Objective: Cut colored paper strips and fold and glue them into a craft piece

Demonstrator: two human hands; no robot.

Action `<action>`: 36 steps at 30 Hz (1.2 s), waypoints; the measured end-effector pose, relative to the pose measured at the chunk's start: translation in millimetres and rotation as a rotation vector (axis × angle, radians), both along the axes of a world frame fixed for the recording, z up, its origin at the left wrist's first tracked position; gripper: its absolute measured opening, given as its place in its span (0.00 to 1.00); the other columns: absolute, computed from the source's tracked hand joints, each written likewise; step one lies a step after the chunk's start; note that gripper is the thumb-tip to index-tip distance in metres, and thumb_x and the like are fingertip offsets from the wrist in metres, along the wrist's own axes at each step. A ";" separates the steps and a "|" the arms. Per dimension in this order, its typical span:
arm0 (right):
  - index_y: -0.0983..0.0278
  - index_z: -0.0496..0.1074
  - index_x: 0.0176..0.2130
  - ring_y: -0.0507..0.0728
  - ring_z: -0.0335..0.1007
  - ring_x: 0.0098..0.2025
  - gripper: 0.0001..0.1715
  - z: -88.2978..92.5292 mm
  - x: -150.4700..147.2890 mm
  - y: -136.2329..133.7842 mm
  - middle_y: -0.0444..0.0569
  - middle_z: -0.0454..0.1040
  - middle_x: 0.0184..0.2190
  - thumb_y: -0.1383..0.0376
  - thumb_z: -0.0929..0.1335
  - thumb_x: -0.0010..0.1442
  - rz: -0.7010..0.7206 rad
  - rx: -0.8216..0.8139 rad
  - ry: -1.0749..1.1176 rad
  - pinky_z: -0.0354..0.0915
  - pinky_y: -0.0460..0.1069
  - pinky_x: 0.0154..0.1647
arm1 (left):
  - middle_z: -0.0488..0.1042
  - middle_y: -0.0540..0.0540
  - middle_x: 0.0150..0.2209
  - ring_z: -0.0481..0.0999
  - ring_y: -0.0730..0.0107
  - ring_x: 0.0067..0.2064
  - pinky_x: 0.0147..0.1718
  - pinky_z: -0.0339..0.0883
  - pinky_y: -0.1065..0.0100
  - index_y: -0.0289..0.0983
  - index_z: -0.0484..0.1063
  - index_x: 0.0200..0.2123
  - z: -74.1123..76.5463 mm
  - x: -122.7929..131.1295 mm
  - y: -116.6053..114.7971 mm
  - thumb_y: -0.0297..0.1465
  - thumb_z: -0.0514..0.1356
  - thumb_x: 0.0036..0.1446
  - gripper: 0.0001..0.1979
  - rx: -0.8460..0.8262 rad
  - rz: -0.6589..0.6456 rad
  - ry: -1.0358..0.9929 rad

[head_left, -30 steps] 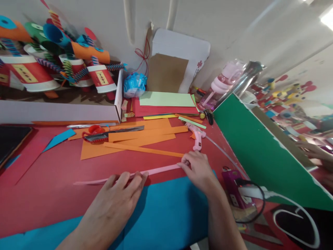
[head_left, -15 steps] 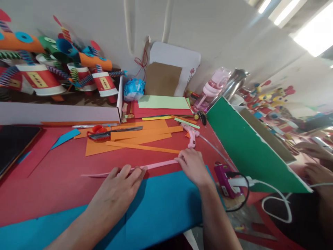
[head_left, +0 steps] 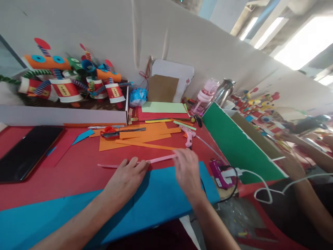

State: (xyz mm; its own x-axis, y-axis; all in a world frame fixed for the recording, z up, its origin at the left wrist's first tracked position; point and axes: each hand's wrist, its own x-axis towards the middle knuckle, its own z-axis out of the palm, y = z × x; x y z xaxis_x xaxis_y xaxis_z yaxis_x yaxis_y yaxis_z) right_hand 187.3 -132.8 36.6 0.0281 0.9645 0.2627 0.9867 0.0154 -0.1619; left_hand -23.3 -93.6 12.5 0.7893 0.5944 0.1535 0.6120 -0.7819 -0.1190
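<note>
A narrow pink paper strip (head_left: 162,159) lies across the red tabletop, close to the blue paper (head_left: 156,191) along the front edge. My left hand (head_left: 128,175) is closed over the strip's middle, fingers bent down on it; its left end pokes out beyond. At the strip's right end is my right hand (head_left: 187,170), slightly smeared by motion, with its fingers pinched on the paper. Just behind that hand rests a pink hot glue gun (head_left: 189,135). Orange paper pieces (head_left: 145,137) and red-handled scissors (head_left: 111,133) lie behind the strip.
A black tablet-like device (head_left: 31,152) lies at left. Paper-cup figures (head_left: 66,90) stand in a white-walled box behind. To the right are a green box (head_left: 234,146), a purple power adapter (head_left: 221,175) with cables, and a pink bottle (head_left: 206,95). Another person's arm (head_left: 299,173) shows far right.
The camera view has shifted, bringing more of the black device into sight. My right hand has turned a little at the strip's end. My left hand stays on the strip.
</note>
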 end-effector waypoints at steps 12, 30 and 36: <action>0.65 0.48 0.66 0.62 0.37 0.70 0.40 -25.6 -27.3 -15.8 0.50 0.47 0.68 0.47 0.55 0.64 0.374 -0.335 0.045 0.42 0.60 0.68 | 0.73 0.41 0.45 0.68 0.59 0.43 0.39 0.62 0.61 0.36 0.69 0.53 -0.4 0.3 -2.2 0.20 0.52 0.58 0.21 0.055 0.011 0.042; 0.62 0.50 0.66 0.63 0.39 0.69 0.35 -15.2 25.1 -5.8 0.51 0.51 0.66 0.49 0.55 0.66 0.215 -0.391 -0.036 0.42 0.64 0.67 | 0.72 0.40 0.46 0.68 0.59 0.44 0.39 0.61 0.60 0.37 0.66 0.55 2.1 -0.9 -0.8 0.21 0.51 0.59 0.21 0.001 0.004 0.040; 0.68 0.43 0.67 0.59 0.36 0.70 0.42 -10.7 -22.3 3.9 0.55 0.45 0.68 0.46 0.53 0.65 0.479 -0.322 0.125 0.43 0.59 0.69 | 0.73 0.40 0.45 0.68 0.58 0.45 0.41 0.61 0.58 0.33 0.70 0.51 7.6 3.4 -2.1 0.25 0.50 0.61 0.17 -0.097 0.026 0.053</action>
